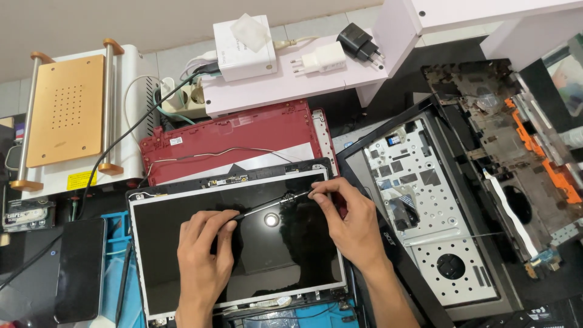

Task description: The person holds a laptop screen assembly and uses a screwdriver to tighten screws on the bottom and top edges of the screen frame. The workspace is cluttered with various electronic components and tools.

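Both of my hands rested on the glossy black laptop screen panel (243, 243) lying flat in its thin bezel: my left hand (205, 254) pinched a slim dark screwdriver (267, 208), and my right hand (351, 226) pinched its tip end near the panel's top edge. Behind lay a matte red laptop lid (243, 141); beside it, a perforated metal keyboard frame (425, 200).

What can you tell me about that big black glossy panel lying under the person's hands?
The screen panel is a flat rectangle with a shiny black face and a thin pale metal edge, lying face up on the dark bench, slightly askew. A ceiling light glints near its middle. It sits in front of a red laptop lid. The left hand rests on the glass, holding a thin dark tool; the right hand pinches the tool's far end near the panel's top edge.
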